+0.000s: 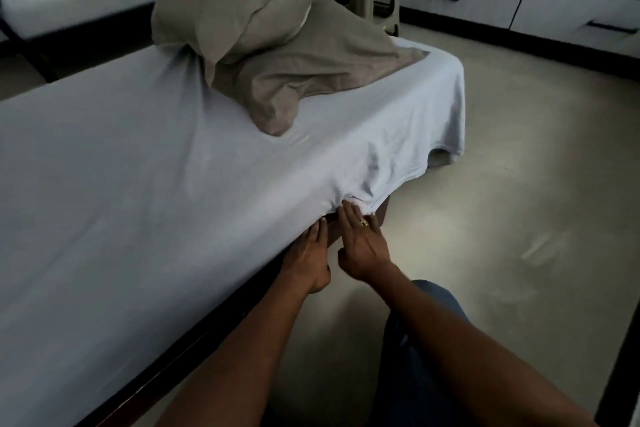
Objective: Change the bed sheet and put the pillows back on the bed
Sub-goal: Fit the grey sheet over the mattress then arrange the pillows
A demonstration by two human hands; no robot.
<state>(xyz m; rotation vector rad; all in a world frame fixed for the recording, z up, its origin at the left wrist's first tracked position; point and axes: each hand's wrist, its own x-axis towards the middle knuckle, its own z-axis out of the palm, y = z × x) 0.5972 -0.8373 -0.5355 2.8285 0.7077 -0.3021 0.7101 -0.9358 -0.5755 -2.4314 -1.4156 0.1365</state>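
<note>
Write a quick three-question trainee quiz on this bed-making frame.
1. True or false: the two grey-brown fabric pillows lie on the pale blue cotton bed sheet, one stacked on the other.
2. Where do the left hand and right hand touch the sheet? A) its near side edge B) its far corner C) the middle of its top
3. Which hand wears a ring?

Key: 1 true; 2 A; 3 right hand.
</note>
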